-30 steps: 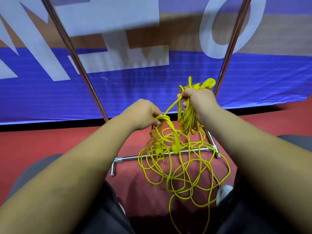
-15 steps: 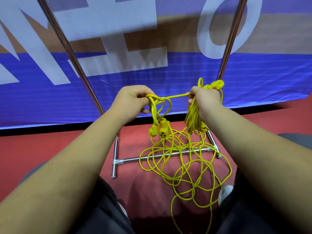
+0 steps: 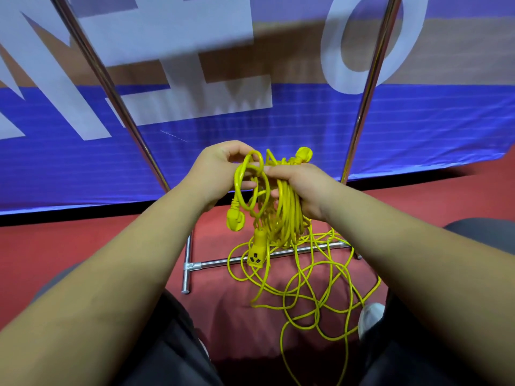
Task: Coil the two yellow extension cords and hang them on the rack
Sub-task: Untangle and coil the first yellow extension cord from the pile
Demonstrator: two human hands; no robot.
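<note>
My right hand [image 3: 299, 188] grips a bundle of coiled yellow cord [image 3: 287, 215] that hangs below it, with a yellow plug [image 3: 303, 155] sticking up behind the fingers. My left hand [image 3: 220, 168] pinches a loop of the same cord [image 3: 245, 176] right beside the right hand. Another plug [image 3: 235, 218] and a yellow socket end [image 3: 257, 250] dangle below the hands. A loose tangle of yellow cord [image 3: 309, 296] lies on the red floor between my knees. I cannot tell the two cords apart.
The metal rack has two slanted poles [image 3: 111, 87] [image 3: 370, 79] and a base crossbar [image 3: 223, 263] on the red floor [image 3: 83, 240], under the tangle. A blue banner [image 3: 418, 129] stands behind. My dark-trousered knees frame the view, with a white shoe [image 3: 369, 319] at the right.
My left hand rose from near the floor and moved right with a loop of cord until it met the right hand. The plug and socket ends were lifted along.
</note>
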